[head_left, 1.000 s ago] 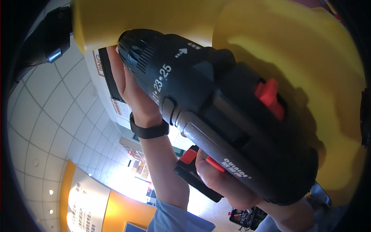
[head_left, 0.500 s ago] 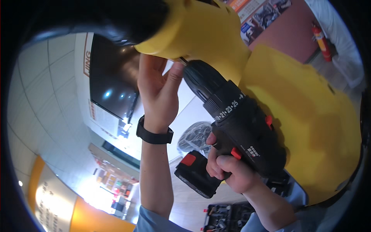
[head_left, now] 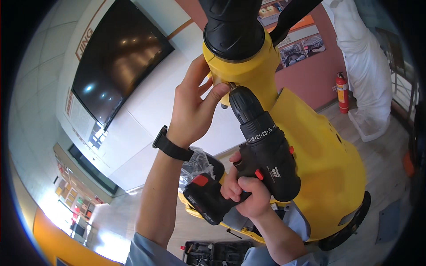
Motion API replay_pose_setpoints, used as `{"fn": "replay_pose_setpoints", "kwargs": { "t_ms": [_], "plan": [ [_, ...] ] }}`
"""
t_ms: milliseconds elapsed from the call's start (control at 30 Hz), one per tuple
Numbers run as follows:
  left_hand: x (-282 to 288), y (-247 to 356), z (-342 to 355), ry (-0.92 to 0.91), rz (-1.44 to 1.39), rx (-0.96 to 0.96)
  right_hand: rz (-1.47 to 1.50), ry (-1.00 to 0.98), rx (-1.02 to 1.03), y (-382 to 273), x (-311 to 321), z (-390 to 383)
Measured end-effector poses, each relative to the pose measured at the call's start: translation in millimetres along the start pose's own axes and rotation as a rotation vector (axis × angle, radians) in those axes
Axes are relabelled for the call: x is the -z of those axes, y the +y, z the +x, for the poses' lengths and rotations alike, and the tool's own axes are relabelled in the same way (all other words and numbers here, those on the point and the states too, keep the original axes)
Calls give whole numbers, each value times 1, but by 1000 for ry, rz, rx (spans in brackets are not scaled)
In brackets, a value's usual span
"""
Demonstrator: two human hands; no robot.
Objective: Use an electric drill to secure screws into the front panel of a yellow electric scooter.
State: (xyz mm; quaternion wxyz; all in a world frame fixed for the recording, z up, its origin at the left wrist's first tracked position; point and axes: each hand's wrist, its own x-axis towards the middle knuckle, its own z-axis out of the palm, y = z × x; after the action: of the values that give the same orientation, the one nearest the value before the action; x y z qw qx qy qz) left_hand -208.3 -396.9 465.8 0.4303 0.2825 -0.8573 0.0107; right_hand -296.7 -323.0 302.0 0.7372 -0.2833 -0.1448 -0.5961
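Overhead and behind, a big dark wall screen hangs on a pale panelled wall, with a red fire extinguisher standing by the reddish wall and something shrouded in white cloth beside it. Up close, the cordless drill sits in the right hand, fingers wrapped tight round the pistol grip just above the red-tabbed battery pack, its chuck tipped up against the yellow machine housing right under the black ribbed collar. The left hand, black watch on the wrist, is closed lightly at the drill's tip, thumb and fingers pinching where the bit meets the yellow shell; what it pinches is too small to tell. That drill looks bottom-heavy with the battery, I'd judge, stiff and solid, with a rubbery grip that shouldn't slip; the handle is the place to hold it, with the other hand steadying near the nose. It's black all over, with a numbered torque ring and red buttons. An open tool case lies on the floor below.
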Motion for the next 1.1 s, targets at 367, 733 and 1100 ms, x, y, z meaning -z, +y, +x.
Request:
{"fn": "replay_pose_setpoints", "kwargs": {
  "t_ms": [367, 733, 1100],
  "plan": [
    [1, 3, -4, 14, -1, 16, -111, 20, 22, 5, 4, 0],
    [-3, 5, -1, -16, 17, 23, 111, -4, 24, 0, 9, 0],
    [-4, 4, -3, -43, 55, 35, -7, 81, 50, -1, 0, -2]
  ]
}}
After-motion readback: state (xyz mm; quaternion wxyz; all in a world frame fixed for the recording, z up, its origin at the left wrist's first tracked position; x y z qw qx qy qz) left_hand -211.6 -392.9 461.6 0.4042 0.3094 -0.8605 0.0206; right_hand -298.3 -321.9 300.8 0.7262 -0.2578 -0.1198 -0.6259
